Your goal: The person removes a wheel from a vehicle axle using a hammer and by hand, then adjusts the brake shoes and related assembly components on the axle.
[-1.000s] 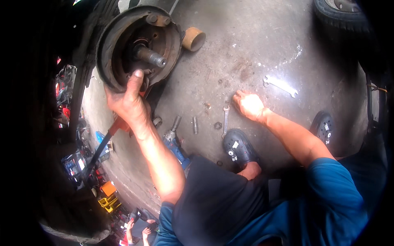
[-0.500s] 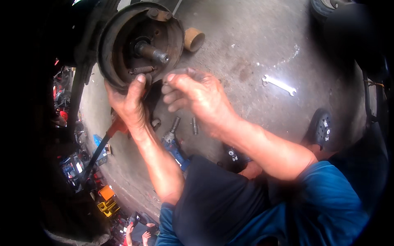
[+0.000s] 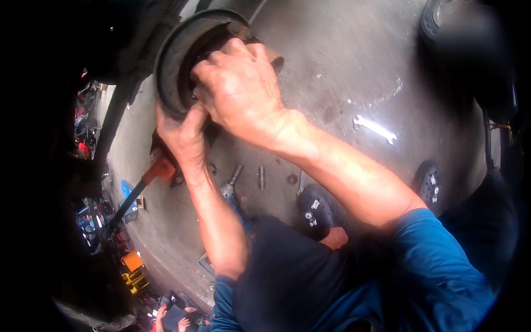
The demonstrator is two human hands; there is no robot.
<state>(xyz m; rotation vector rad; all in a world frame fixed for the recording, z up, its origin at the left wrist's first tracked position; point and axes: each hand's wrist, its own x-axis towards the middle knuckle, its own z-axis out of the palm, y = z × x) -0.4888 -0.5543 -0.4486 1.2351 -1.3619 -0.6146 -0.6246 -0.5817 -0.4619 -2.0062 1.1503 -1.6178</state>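
My left hand (image 3: 183, 135) pinches the lower rim of the brake backing plate (image 3: 166, 72), upper left; heavy, rigid metal, I'd judge, maybe greasy, so the rim's the hold. And in goes my right hand (image 3: 239, 88), fingers curled, grip hidden, can't tell! Spindle and spring, bare half a second ago, are covered.

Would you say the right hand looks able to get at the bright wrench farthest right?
Probably yes: nothing visible covers the bright wrench, though the right hand is at the round metal housing.
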